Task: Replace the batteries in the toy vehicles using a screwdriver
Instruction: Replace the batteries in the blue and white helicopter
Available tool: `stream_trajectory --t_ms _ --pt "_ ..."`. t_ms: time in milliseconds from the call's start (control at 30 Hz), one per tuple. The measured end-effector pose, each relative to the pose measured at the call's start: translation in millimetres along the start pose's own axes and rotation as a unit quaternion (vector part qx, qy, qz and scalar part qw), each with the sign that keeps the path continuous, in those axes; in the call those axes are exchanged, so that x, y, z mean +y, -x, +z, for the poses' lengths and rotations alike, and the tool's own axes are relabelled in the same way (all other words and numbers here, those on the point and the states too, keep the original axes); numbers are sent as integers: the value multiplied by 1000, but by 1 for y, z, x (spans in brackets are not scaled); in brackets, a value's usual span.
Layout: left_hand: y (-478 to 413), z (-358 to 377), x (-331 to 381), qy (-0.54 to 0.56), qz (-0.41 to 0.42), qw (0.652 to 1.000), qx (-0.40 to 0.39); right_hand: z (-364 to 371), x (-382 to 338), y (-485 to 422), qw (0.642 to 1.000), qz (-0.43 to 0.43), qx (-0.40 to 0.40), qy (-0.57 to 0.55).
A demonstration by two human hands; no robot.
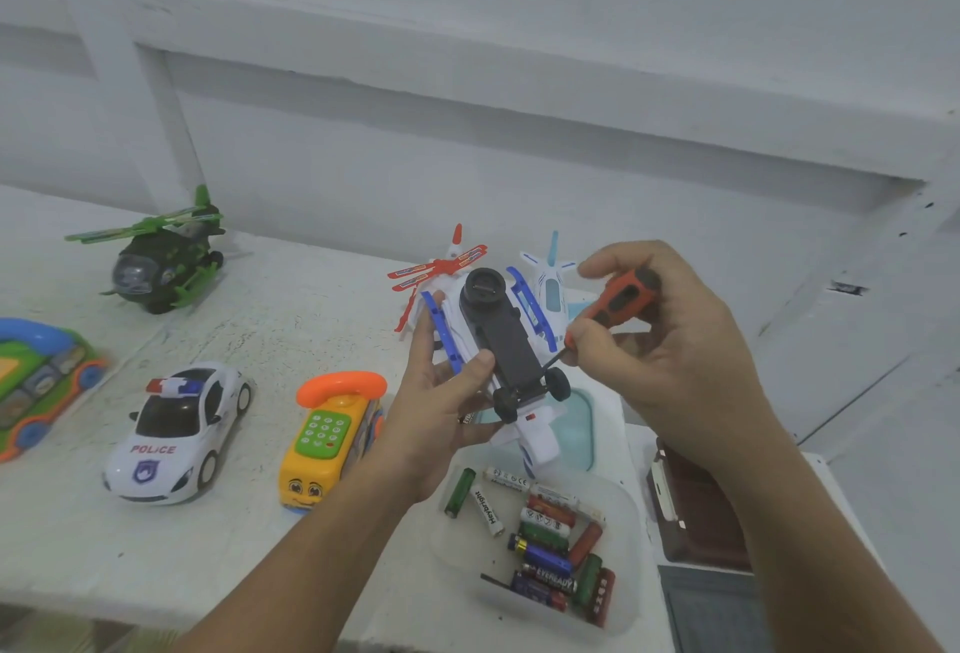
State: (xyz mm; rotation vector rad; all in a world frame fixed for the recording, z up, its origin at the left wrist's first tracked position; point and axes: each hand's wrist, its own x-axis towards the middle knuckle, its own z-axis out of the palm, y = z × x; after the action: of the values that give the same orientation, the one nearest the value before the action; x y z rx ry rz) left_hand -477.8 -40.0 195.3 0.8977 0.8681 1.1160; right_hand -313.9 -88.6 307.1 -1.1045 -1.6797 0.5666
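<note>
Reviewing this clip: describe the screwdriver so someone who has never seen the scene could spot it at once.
Start at the white table and find the upturned white-and-blue helicopter in the left hand. The screwdriver is in the right hand's grip, tip at the helicopter's black underside. It is the only tool, with an orange-and-black handle.

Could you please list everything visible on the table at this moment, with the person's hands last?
White toy helicopter with blue skids and red rotor: one, upside down, held mid-table.
Orange-handled screwdriver: one, tip at the helicopter's black underside.
Green toy helicopter: one, far left.
White police car: one, left front.
Yellow bus-shaped toy phone: one, centre.
Green toy with blue handle: one, left edge.
White-and-blue toy plane: one, behind.
Clear plastic tray of mixed batteries: one, right front.
Left hand: holds helicopter.
Right hand: holds screwdriver.
</note>
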Motion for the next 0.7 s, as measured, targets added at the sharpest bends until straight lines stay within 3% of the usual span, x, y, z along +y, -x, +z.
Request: stream_trajectory --t_ms 167,400,700 --pt "2 3 1 -7 -3 1000 12 4 -7 0 993 -96 -9 69" --pt "3 2 1 -11 8 1000 20 6 -7 -3 983 -155 6 100" --pt "7 4 1 -7 15 1000 17 2 -10 -4 988 -130 -65 49"
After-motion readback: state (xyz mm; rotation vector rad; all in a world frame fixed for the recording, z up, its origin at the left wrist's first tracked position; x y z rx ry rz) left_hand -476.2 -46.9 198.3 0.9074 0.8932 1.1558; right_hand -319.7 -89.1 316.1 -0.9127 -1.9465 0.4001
